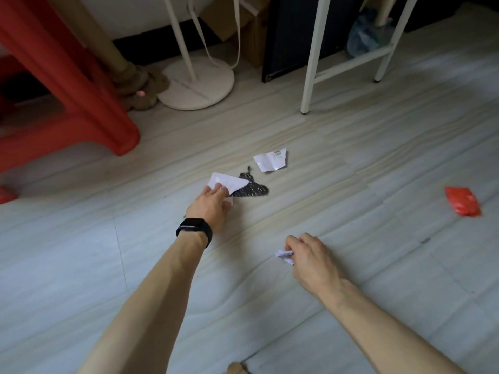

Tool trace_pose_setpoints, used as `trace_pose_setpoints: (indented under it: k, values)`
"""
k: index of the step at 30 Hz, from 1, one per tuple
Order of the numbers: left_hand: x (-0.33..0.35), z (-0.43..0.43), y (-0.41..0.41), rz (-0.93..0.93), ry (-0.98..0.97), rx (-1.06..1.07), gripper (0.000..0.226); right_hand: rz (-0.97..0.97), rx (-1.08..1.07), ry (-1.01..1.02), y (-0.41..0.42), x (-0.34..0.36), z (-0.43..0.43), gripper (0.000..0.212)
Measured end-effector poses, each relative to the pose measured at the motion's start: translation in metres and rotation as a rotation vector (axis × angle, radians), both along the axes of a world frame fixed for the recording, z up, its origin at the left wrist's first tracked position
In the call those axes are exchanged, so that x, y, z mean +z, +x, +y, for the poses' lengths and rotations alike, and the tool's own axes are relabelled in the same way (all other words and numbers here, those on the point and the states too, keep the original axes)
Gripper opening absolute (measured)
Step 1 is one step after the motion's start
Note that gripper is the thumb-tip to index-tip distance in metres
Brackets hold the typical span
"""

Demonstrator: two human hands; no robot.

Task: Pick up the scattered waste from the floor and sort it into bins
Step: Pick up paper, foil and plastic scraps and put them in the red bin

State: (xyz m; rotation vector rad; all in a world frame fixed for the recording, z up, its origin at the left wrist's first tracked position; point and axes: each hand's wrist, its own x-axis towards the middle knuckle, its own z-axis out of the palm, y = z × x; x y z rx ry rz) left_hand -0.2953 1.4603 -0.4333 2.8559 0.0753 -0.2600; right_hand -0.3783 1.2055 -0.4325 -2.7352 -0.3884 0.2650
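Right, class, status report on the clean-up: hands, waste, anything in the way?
Left hand gripping white paper. Right hand pinching crumpled scrap. Black scrap, torn paper, red wrapper loose on floor. No bins in view, nothing blocking.

A pale, wood-grained floor (pixel 108 252) filled most of the frame under soft, dim light. A red stool (pixel 67 76) stood at the upper left, with a white round stand base (pixel 199 85) just right of it. Along the top edge stood a cardboard box (pixel 256 41), a black panel (pixel 289 36) and white table legs (pixel 314 49).
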Motion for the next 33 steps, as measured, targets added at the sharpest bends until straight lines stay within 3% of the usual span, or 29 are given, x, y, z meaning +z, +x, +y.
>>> trace_pose_setpoints:
  k: [8,11,15,24,28,33]
  values:
    - [0.007,-0.018,-0.080,0.103,0.281,-0.108,0.045,0.058,-0.029,-0.095,-0.002,0.007,0.006,0.014]
    - [0.009,-0.016,-0.113,0.093,0.247,-0.082,0.045,0.010,-0.071,-0.076,-0.007,0.008,0.010,0.015]
    - [0.007,-0.002,-0.169,0.081,0.160,-0.057,0.027,0.050,-0.063,-0.130,-0.051,0.006,0.020,0.019]
    - [0.028,0.031,-0.375,0.350,0.189,-0.063,0.024,0.332,-0.051,-0.160,-0.197,0.055,0.018,0.018]
    - [0.039,0.055,-0.407,0.368,0.128,0.047,0.027,0.317,-0.048,-0.127,-0.210,0.089,0.034,0.009]
    - [0.038,0.063,-0.369,0.189,-0.005,0.213,0.023,0.348,0.044,-0.043,-0.211,0.091,0.072,0.007]
